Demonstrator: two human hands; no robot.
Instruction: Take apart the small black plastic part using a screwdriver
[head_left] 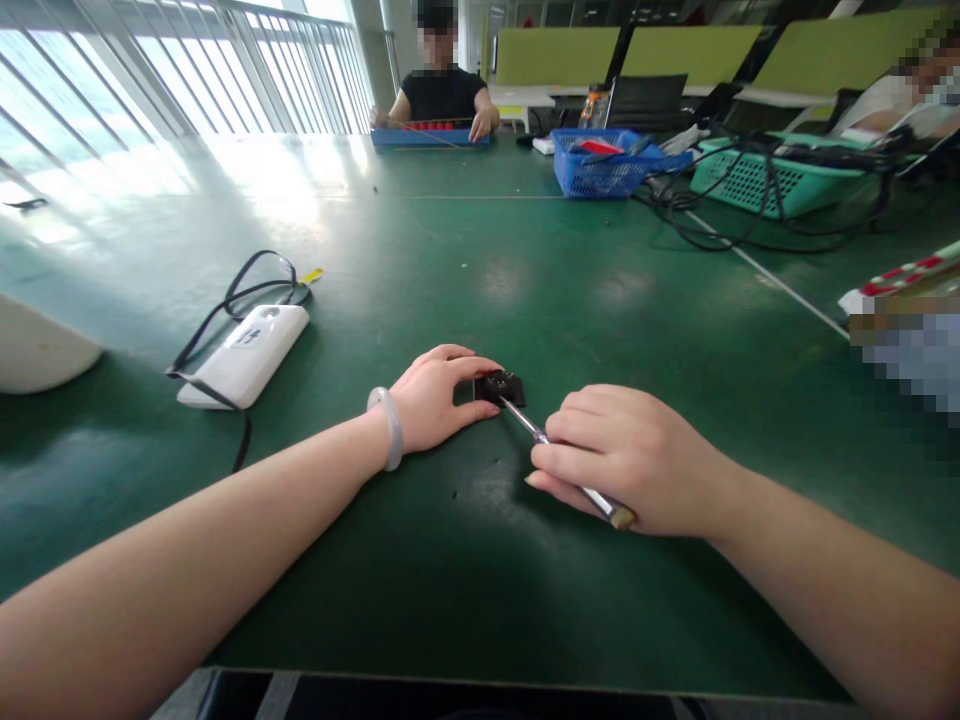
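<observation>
A small black block-like part (pixel 510 388) lies on the green table, with round details on its top too small to make out. My left hand (pixel 437 398) grips it between thumb and fingers from the left; a pale bangle is on that wrist. In my right hand (pixel 626 455) is a slim metal screwdriver (pixel 531 426), held at a slant with its fingers wrapped round the shaft. The tool's tip meets the near side of the black part, and its brownish butt end shows below the hand.
A white power bank-like box (pixel 251 352) with a black strap lies at left, near a white rounded object (pixel 37 345). Blue (pixel 592 175) and teal baskets (pixel 780 185) with tangled black cables stand far right. A person (pixel 442 100) sits opposite behind a blue tray (pixel 427 137).
</observation>
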